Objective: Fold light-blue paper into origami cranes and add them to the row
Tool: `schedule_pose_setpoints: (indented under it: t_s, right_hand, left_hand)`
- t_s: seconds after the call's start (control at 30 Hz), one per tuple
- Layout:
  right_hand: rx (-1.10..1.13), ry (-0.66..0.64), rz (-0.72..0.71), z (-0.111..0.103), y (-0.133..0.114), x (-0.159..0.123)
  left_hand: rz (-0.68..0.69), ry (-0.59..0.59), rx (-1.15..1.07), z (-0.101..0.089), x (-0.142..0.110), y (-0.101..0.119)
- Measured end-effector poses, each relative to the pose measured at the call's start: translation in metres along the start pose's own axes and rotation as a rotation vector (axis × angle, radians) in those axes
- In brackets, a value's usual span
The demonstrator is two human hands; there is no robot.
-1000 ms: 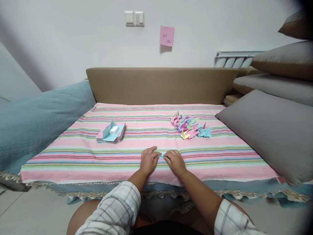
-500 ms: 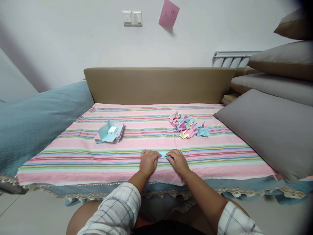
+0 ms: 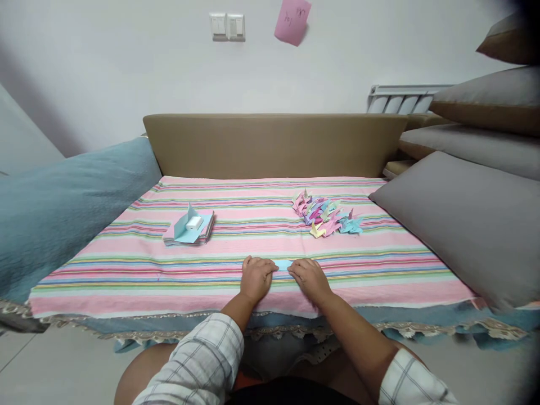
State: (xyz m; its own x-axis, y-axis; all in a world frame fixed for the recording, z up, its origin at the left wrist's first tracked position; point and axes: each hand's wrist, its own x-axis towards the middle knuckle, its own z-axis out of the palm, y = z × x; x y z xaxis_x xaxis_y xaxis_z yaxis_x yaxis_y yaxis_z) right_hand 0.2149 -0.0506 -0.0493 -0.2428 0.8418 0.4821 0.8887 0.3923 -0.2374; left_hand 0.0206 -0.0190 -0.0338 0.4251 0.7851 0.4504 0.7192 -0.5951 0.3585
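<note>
A narrow folded strip of light blue paper (image 3: 282, 265) lies on the striped cloth between my hands. Its left end is pinched by the fingers of my left hand (image 3: 257, 277). At the other end, my right hand (image 3: 310, 279) presses its closed fingers on the paper; the fingers hide the tips of both ends. Further off to the right sits a cluster of folded paper cranes (image 3: 324, 215) in pink, purple, yellow and blue. To the left is a stack of coloured paper sheets (image 3: 171, 239), with a small white block (image 3: 194, 223) on a part-raised blue sheet.
The striped cloth (image 3: 253, 244) covers a sofa seat with a brown backrest (image 3: 274, 147). Grey cushions (image 3: 447, 225) pile up on the right, and a blue-covered armrest (image 3: 84, 191) bounds the left. A pink note (image 3: 292, 22) hangs on the wall near switches (image 3: 228, 27).
My right hand has slid to the right along the blue paper strip, so more of it shows between my hands. The left hand stays about where it was. The wall note flutters.
</note>
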Motion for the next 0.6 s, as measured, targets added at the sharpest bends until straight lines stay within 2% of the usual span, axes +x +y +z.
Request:
schedule_pose_setpoints:
  t_s: [0.27,0.47,0.6]
  right_hand:
    - [-0.119,-0.009,-0.072,0.003,0.005,-0.012]
    - [-0.17,0.036,-0.106,0.005,0.002,-0.017]
    - [-0.219,0.076,-0.12,0.008,0.0,-0.022]
  left_hand:
    - [0.032,0.026,0.047,-0.001,-0.002,0.002]
    - [0.21,0.091,0.156,0.003,-0.01,0.003]
    - [0.302,0.069,0.204,0.005,-0.011,0.004]
